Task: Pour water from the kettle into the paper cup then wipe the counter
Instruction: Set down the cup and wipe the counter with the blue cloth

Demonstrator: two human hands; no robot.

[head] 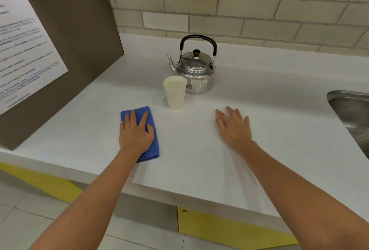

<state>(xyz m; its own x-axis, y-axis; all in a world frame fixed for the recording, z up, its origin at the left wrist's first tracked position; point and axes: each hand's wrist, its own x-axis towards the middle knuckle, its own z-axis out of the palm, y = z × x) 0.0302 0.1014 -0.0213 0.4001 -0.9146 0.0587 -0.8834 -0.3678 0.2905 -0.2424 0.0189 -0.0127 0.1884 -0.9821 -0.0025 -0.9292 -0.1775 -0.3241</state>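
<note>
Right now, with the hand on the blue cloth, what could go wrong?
1. The paper cup looks full nearly to the rim and stands just beyond the blue cloth. A wide sweep by the left hand might knock it over and spill water.
2. The kettle stands close behind the cup, so a pushed cup could bump it.
3. The right hand rests flat on the counter, in the cloth's way.

A wall of pale cream brick tiles (239,6) with grey grout runs along the back. On the left stands a brown panel (79,30) with a white printed notice (26,50) fixed to it; its text is too blurred to read. At the right edge, part of a stainless steel sink (353,110) shows. Below, yellow cabinet fronts (219,227) meet a floor of light grey tiles (30,219).
</note>
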